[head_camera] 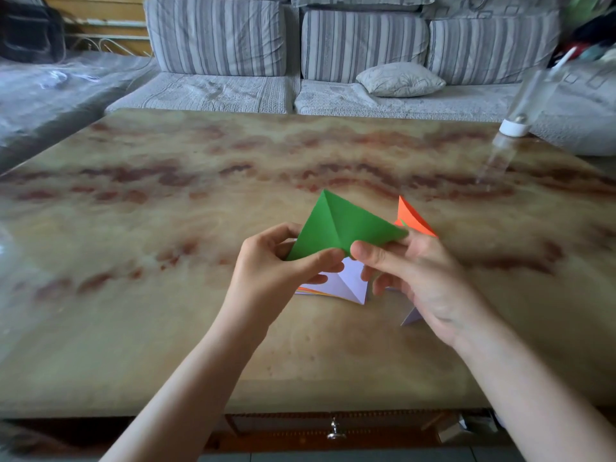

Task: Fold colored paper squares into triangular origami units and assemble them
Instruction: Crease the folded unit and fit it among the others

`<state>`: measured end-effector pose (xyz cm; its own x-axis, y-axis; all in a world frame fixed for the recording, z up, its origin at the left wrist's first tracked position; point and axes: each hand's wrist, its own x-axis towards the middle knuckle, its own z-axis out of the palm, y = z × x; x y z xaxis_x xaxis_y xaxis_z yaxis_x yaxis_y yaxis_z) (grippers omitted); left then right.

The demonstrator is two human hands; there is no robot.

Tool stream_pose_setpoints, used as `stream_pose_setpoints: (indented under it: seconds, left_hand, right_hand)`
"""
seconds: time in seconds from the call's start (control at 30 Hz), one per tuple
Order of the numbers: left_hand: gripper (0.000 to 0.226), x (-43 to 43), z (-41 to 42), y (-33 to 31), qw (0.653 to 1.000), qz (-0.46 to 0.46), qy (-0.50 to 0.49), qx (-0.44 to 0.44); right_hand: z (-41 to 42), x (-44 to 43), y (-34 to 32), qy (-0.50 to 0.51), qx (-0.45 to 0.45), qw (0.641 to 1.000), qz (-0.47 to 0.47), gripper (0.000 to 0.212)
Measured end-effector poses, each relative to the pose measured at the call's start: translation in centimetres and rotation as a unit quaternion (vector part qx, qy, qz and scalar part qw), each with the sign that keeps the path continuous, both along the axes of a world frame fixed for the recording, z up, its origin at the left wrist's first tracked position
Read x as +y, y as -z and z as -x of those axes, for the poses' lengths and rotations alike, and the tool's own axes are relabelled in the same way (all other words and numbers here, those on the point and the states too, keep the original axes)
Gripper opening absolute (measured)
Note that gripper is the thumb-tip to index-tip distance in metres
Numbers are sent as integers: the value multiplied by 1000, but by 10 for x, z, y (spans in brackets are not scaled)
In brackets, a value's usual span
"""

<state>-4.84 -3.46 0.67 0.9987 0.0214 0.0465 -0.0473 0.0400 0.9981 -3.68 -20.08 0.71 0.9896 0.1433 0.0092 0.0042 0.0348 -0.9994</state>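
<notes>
left hand [276, 265]: fingers pinch green paper [340, 221]; right hand [420, 278]: fingers pinch it; forearms converge

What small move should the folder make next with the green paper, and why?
Probably collapse the green paper along its centre crease: the left hand and right hand pinch it above the table, creased but not yet folded shut.

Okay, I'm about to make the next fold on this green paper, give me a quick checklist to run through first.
1. Left hand grips the green paper: ok.
2. Right hand pinches its opposite corner: ok.
3. Centre crease shows on the green paper: ok.
4. Lower edges lined up: cannot tell, the fingers hide them.
5. Orange unit lies on the table beyond the right hand, out of the way: ok.
6. Paper stack lies under the hands, within reach: ok.
</notes>
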Motion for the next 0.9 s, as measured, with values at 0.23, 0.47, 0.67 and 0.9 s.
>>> stream_pose_setpoints:
  seconds: [0.23,0.47,0.67,0.9]
  left_hand:
    - [22,3,0,-3,1000,29,-10,4]
    - [14,-2,5,-1,999,35,-11,18]
    - [11,-4,6,-1,999,24,-21,6]
    - [10,-6,5,-1,999,25,-25,6]
  right_hand:
    - [-2,1,1,0,28,998,-52,29]
    - [1,12,7,-1,16,999,-36,25]
    - [-1,11,5,25,-2,999,-21,23]
    - [-4,4,4,40,11,999,-18,26]
